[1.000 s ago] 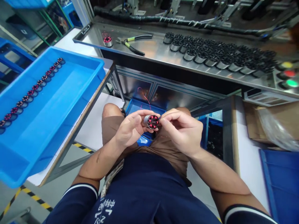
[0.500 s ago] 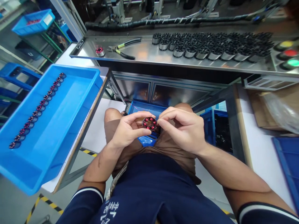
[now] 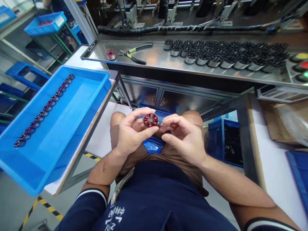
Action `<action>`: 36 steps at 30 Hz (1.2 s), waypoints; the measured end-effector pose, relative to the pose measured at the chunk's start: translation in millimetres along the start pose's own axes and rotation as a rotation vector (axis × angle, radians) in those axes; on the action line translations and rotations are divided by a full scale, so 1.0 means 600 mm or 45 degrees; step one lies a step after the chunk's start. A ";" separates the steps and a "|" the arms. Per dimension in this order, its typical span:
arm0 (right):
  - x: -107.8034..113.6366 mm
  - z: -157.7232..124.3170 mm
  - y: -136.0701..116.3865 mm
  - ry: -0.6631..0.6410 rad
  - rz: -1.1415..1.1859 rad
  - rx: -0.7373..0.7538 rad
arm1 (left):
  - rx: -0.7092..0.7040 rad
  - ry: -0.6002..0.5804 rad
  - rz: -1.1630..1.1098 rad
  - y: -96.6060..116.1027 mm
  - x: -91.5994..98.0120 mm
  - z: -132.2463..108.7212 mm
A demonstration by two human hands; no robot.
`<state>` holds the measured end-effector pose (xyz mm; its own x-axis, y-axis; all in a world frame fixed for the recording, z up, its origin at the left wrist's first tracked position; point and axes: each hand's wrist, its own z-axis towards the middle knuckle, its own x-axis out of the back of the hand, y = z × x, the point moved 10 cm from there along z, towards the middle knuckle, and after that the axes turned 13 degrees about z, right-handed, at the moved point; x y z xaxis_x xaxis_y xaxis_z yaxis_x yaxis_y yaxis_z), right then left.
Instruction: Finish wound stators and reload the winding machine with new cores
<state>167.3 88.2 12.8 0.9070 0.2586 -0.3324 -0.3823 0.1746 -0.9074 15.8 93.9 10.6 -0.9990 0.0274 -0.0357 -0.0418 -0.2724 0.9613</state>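
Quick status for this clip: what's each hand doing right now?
Left hand: closed, holding the red-wound ring between thumb and fingers.
Right hand: partly open beside it, thumb and fingertips apart, nothing visible held.

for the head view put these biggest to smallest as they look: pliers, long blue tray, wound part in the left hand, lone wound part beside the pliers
1. Long blue tray
2. Pliers
3. Held wound part and lone wound part, unranked: the held one looks bigger but sits nearer the camera
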 end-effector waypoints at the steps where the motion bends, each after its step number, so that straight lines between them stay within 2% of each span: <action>1: -0.006 0.000 -0.002 -0.012 -0.033 0.021 | -0.005 0.011 0.027 0.001 0.002 0.000; 8: -0.014 0.007 -0.039 0.022 -0.198 0.247 | -0.099 0.010 0.068 0.009 0.009 -0.005; 13: -0.008 0.012 -0.036 0.029 -0.200 0.201 | -0.301 0.034 0.202 0.029 0.005 -0.008; 17: -0.015 0.013 -0.032 -0.028 -0.142 0.193 | -0.399 0.067 0.341 0.045 0.000 -0.017; 24: -0.021 0.004 -0.071 -0.043 -0.294 0.434 | -0.409 0.117 0.374 0.053 -0.003 -0.028; 30: -0.026 -0.002 -0.078 -0.211 -0.363 0.530 | -0.375 0.100 0.313 0.051 -0.005 -0.025; 36: -0.042 0.004 -0.093 -0.303 -0.412 0.652 | -0.352 0.072 0.290 0.055 -0.010 -0.027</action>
<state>165.2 74.0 72.3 0.9490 0.3100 0.0569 -0.1853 0.6947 -0.6950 20.2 69.0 38.3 -0.9822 -0.1151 0.1484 0.1867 -0.5154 0.8364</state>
